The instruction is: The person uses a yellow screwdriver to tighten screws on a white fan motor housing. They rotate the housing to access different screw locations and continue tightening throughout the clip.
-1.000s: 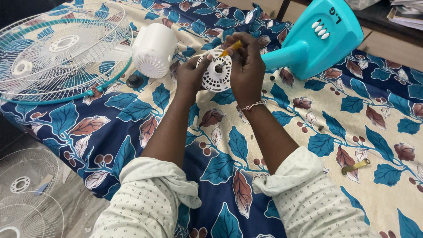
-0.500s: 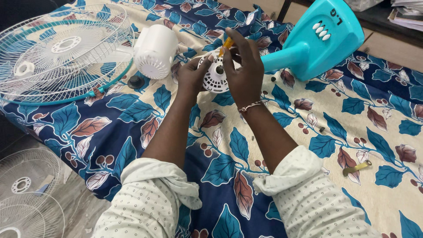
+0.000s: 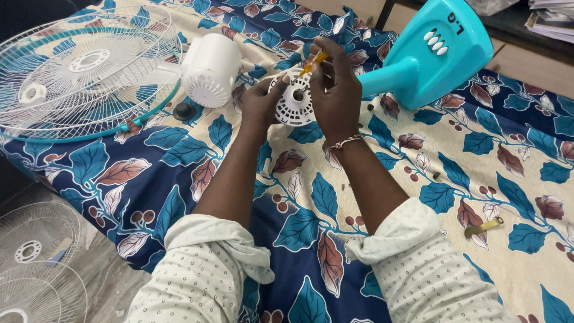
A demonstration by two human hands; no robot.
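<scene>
My left hand (image 3: 263, 100) grips the left side of a round white slotted fan motor cover (image 3: 295, 106), held just above the leaf-patterned cloth. My right hand (image 3: 336, 90) is closed around a screwdriver with a yellow handle (image 3: 315, 61), its tip pointing down into the cover. The white motor housing (image 3: 210, 69) lies just to the left, attached to a wire fan guard with a turquoise rim (image 3: 84, 72). The turquoise fan base and stem (image 3: 436, 51) lie to the right of my hands.
A black knob (image 3: 184, 110) rests beside the motor housing. A small brass-coloured clip (image 3: 483, 227) lies on the cloth at the right. Tiny screws (image 3: 344, 186) are scattered near my right forearm. Spare white fan guards (image 3: 33, 251) lie on the floor at lower left.
My right hand has shifted slightly on the screwdriver over the cover. The left hand keeps its grip on the cover.
</scene>
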